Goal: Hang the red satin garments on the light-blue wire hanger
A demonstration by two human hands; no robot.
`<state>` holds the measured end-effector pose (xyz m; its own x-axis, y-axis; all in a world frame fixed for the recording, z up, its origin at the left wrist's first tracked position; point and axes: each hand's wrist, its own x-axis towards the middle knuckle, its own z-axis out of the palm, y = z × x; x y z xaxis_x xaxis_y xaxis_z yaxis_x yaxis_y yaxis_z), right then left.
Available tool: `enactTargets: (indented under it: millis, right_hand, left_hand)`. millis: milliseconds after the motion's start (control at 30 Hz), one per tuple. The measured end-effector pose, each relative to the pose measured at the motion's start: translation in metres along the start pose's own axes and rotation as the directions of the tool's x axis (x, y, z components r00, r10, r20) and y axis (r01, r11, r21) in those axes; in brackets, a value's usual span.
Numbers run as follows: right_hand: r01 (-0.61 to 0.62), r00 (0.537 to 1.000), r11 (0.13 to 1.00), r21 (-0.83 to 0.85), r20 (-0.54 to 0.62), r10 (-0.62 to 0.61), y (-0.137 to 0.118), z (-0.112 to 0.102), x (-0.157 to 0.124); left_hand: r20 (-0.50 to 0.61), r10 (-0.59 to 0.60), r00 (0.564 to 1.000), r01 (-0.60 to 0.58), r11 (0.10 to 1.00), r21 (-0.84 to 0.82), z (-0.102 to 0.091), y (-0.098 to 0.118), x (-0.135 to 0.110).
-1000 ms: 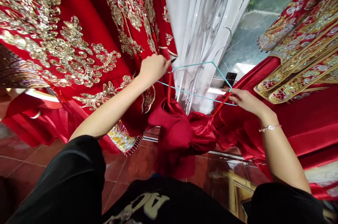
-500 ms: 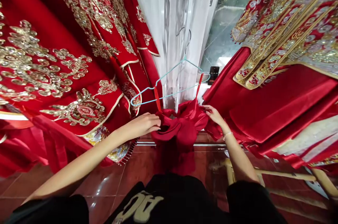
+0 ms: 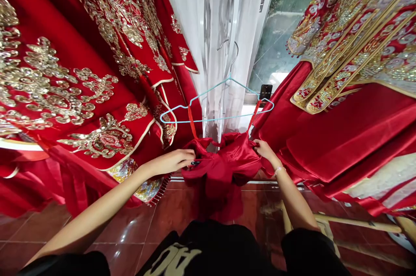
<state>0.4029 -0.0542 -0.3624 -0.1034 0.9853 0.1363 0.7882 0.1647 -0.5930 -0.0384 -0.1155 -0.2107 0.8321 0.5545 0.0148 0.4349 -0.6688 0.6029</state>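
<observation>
A red satin dress [image 3: 234,154] with thin straps hangs in front of me from a light blue hanger [image 3: 211,119]. One strap loops over each side of the hanger, whose metal hook points upward. My left hand [image 3: 180,161] pinches the dress at its left upper edge, where a small dark piece [image 3: 195,163] shows by the fingertips; I cannot make out what it is. At the opposite side of the bodice, my right hand [image 3: 264,149] grips the fabric between thumb and fingers. The dress's lower part falls toward the floor, partly in shadow.
Red garments with gold sequin embroidery [image 3: 100,137] hang at left, and a beaded red garment [image 3: 325,81] hangs at right. Behind are a white curtain [image 3: 247,16] and a phone [image 3: 266,92] by the window. A wooden frame [image 3: 357,220] stands low at right on the tiled floor [image 3: 130,224].
The dress is spread wider and its bodice faces me more fully. The hanger's right end has swung right and lower. My left hand has dipped slightly, and my right hand has shifted right and down.
</observation>
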Motion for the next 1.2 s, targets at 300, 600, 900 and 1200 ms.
enactTargets:
  millis: [300,600,900,1200]
  right_hand:
    - [0.024,0.995,0.991,0.135,-0.102,-0.010,-0.019,-0.044,-0.043]
    - [-0.216,0.976,0.716,0.664,0.117,0.185,-0.030,-0.050,-0.067]
    - [0.207,0.909,0.471,0.857,-0.346,0.231,-0.035,-0.019,-0.067]
    - [0.269,0.915,0.628,0.730,-0.398,0.071,-0.056,-0.045,-0.028]
  left_hand:
    - [-0.336,-0.175,0.925,0.098,0.967,-0.234,0.000,-0.016,-0.029]
    - [-0.021,-0.222,0.975,0.207,0.936,-0.283,0.012,-0.015,-0.011]
    - [0.227,-0.171,0.959,0.211,0.964,-0.164,0.010,-0.012,-0.015]
    - [0.308,-0.432,0.848,0.495,0.852,-0.169,0.006,-0.010,-0.033]
